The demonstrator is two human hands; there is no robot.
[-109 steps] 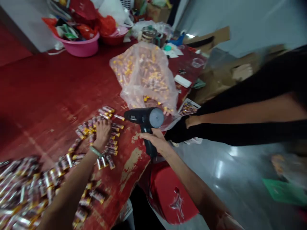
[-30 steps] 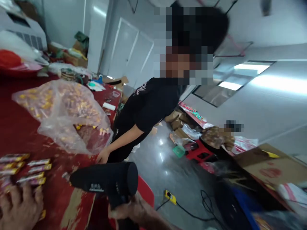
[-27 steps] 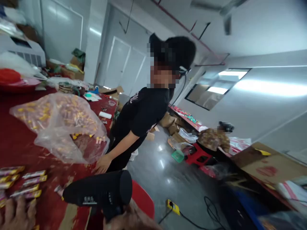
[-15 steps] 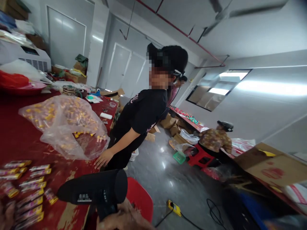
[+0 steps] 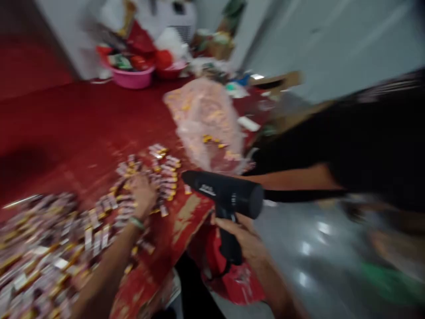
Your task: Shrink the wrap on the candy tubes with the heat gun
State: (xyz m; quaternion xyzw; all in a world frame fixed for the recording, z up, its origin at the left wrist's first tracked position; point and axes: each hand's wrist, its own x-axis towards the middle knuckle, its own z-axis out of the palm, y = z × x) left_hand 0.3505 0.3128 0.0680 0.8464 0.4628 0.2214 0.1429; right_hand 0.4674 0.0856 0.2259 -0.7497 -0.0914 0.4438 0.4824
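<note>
Heat gun [image 5: 226, 197] is sitting in the right hand [image 5: 244, 237], fingers wrapped around its black grip, barrel pointing toward 10 o'clock at the small wrapped packets [image 5: 162, 166] on the red table [image 5: 66, 128]. Left hand [image 5: 142, 195] is pressing down on those packets, fingers spread flat, at 9 o'clock from the nozzle. Frame is motion-blurred, so the gap between nozzle and fingers is unclear. Judgement: hot air should be sweeping evenly over the row, with the left fingers staying clear of the airstream and the packets pinned flat. Clear bag [image 5: 207, 124] of more packets is lying at 12 o'clock. Another person's arm [image 5: 299, 177] is reaching in from 3 o'clock.
</note>
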